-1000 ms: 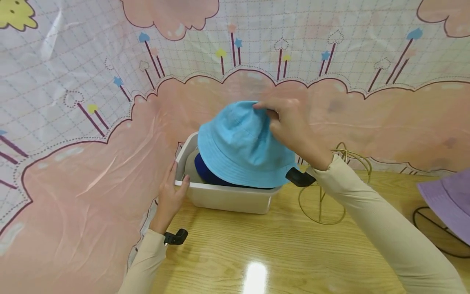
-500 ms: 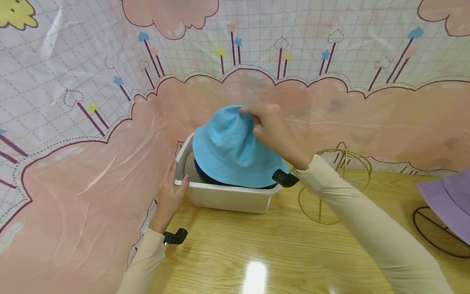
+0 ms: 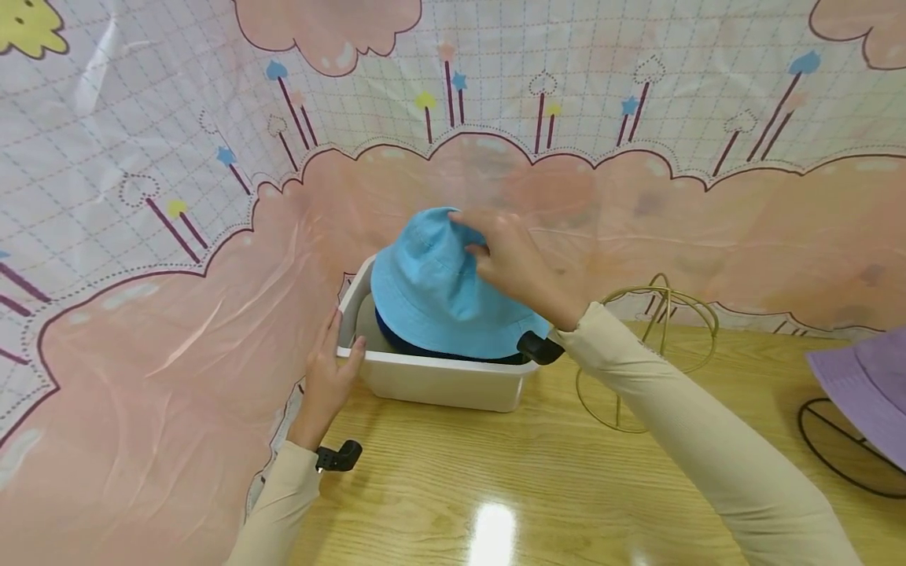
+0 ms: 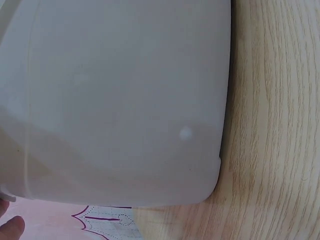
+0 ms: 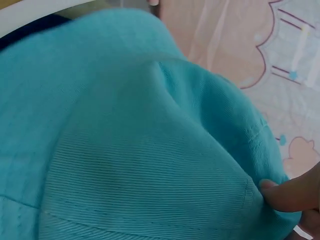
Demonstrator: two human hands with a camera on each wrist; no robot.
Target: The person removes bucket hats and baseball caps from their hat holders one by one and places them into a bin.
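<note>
A light blue bucket hat (image 3: 432,295) sits brim down in a white plastic bin (image 3: 439,385), its brim tilted toward the front. My right hand (image 3: 517,263) pinches the top of the crown; in the right wrist view the thumb (image 5: 287,192) presses into the folded cloth. Under the brim shows a dark navy hat (image 3: 399,342), and beside it a beige one (image 3: 366,322). My left hand (image 3: 329,381) grips the bin's front left corner, thumb over the rim and fingers along the side. The bin's outer wall (image 4: 125,100) fills most of the left wrist view.
Right of the bin stands a gold wire hat stand (image 3: 665,292), partly behind my right forearm. A purple hat (image 3: 867,377) on a black wire stand (image 3: 802,431) is at the right edge. The wooden table (image 3: 566,487) meets a printed pink cloth (image 3: 233,354) at the left and back.
My right hand has moved left and slightly down with the blue hat, which now sits lower and further left over the bin. The left hand has stayed at the bin's corner.
</note>
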